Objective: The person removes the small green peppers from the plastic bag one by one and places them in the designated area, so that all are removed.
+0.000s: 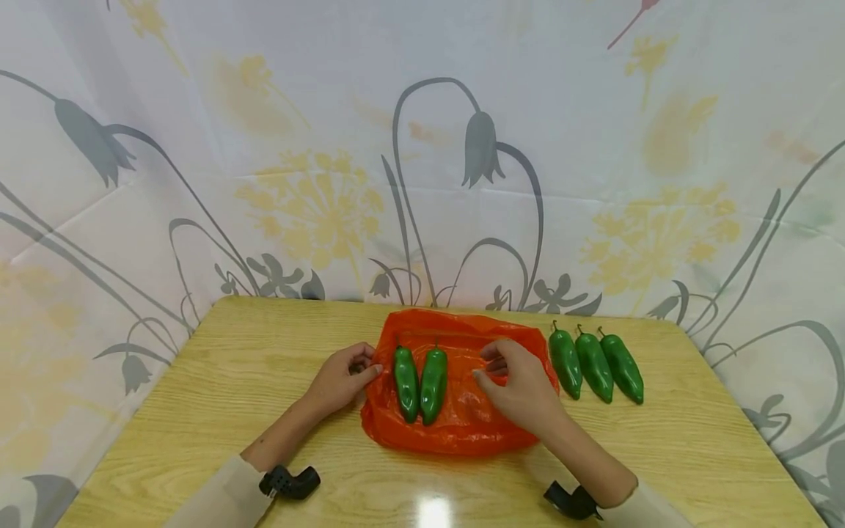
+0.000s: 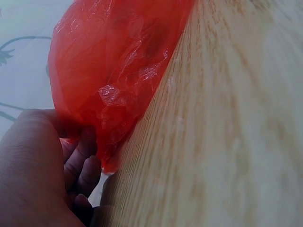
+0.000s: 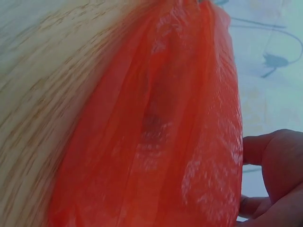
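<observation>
A red-orange plastic bag [image 1: 472, 433] lies spread on the wooden table, its mouth turned upward. Inside it, towards the left, two green chili peppers [image 1: 433, 386] lie side by side with their stems pointing away. My left hand [image 1: 345, 379] pinches the bag's left edge between thumb and fingers; in the left wrist view the thin red plastic [image 2: 111, 71] rises from that grip. Over the right part of the bag hovers my right hand [image 1: 521, 385], thumb and index finger apart with nothing between them. In the right wrist view its fingers show behind the bag's side [image 3: 189, 142].
Three more green chili peppers [image 1: 595, 367] lie in a slanted row on the table [image 1: 693, 440], just right of the bag. A pale flower-patterned cloth [image 1: 422, 220] hangs behind the table's back edge and along both sides.
</observation>
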A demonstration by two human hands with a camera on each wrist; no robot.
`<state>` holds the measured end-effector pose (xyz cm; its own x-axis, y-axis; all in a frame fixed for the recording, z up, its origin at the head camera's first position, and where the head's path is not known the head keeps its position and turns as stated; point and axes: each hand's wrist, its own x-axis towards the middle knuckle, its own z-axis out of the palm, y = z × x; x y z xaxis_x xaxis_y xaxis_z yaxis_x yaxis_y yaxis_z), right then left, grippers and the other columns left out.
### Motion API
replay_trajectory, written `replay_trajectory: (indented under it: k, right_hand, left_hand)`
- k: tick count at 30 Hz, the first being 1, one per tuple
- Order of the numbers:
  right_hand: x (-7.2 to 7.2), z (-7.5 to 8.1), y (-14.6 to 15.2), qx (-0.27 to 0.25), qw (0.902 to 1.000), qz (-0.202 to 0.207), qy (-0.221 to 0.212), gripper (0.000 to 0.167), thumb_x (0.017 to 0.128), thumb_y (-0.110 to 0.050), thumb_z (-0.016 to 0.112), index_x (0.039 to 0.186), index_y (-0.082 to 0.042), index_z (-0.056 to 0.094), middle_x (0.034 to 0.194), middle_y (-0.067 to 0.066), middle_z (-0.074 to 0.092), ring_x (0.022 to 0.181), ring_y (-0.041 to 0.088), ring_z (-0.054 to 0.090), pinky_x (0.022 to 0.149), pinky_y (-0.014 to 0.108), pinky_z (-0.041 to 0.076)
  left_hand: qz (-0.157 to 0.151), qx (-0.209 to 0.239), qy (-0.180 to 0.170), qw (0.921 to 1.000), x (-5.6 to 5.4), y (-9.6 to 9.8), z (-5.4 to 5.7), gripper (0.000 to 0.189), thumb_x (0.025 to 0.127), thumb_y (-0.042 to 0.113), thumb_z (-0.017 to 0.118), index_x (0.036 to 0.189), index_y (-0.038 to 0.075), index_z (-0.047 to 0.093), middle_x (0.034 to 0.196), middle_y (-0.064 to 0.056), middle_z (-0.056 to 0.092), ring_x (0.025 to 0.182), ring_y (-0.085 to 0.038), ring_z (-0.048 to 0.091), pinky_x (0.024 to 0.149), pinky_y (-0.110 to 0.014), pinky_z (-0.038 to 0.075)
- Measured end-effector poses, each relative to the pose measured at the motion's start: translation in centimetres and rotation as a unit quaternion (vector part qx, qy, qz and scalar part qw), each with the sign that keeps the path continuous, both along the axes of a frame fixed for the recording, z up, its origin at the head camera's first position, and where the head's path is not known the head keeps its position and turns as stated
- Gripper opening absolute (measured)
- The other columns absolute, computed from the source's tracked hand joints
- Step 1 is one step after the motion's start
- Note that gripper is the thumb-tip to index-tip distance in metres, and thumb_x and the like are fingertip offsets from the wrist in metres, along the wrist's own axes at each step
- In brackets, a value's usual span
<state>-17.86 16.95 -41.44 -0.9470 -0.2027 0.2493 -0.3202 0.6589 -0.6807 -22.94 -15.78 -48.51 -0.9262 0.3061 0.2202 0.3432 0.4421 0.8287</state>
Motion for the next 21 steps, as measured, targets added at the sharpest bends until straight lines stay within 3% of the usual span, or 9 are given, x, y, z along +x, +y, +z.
replay_trajectory:
  k: [6, 21]
  right_hand:
    - [-0.3, -0.2, -1.2, 0.0, 0.9995, 0.017, -0.028, 0.028, 0.094, -0.01, 0.08, 0.117, -0.004, 0.067, 0.117, 0.015, 0.069, 0.102, 0.031, 0.071, 0.091, 0.047, 0.06]
    - [-1.6, -1.4, -3.7, 0.029, 0.9969, 0.016, -0.071, 0.042, 0.093, -0.018, 0.083, 0.126, -0.001, 0.065, 0.116, 0.014, 0.071, 0.095, 0.024, 0.07, 0.086, 0.044, 0.06]
  left_hand:
    - [0.003, -0.003, 0.004, 1.0, 0.0, 0.0, -0.1, 0.01, 0.1, 0.017, 0.072, 0.107, 0.01, 0.07, 0.088, 0.003, 0.068, 0.08, -0.013, 0.06, 0.076, -0.027, 0.048]
    - [0.005, 0.001, 0.0, 1.0, 0.0, 0.1, -0.1, 0.011, 0.1, 0.016, 0.072, 0.108, 0.011, 0.07, 0.09, 0.003, 0.067, 0.081, -0.011, 0.061, 0.077, -0.027, 0.05]
